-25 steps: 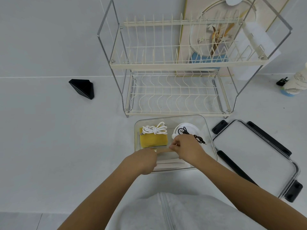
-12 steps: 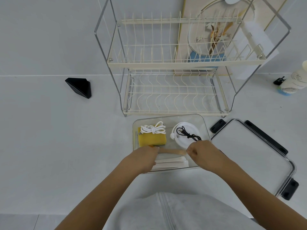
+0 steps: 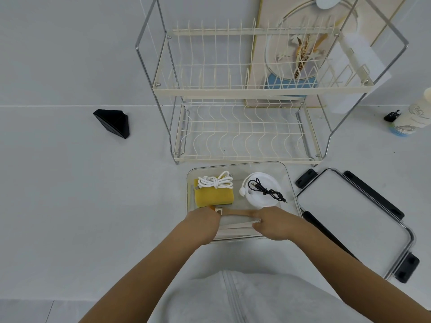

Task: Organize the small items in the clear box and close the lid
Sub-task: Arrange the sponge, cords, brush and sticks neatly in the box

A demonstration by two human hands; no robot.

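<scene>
The clear box (image 3: 289, 180) stands in front of the dish rack with no lid on it. Inside, a coiled white cable (image 3: 215, 181) rests on a yellow sponge (image 3: 213, 197), and a black cable (image 3: 265, 191) lies on a round white object (image 3: 256, 199). A wooden stick (image 3: 238, 212) lies crosswise near the box's front, above pale flat sticks (image 3: 235, 226). My left hand (image 3: 203, 223) grips the stick's left end and my right hand (image 3: 277, 226) pinches its right end. The clear lid (image 3: 349, 220) with black clasps lies flat to the right of the box.
A two-tier cream dish rack (image 3: 245, 89) stands just behind the box. A black wedge-shaped object (image 3: 113, 122) sits at the left. A white bottle (image 3: 417, 115) and a small black clip (image 3: 391, 115) are at the far right. A framed picture (image 3: 300, 43) leans behind the rack.
My right hand has slid from the middle of the box to the stick's right end. The stick now shows between both hands, lying across the front. My left hand has barely moved.
</scene>
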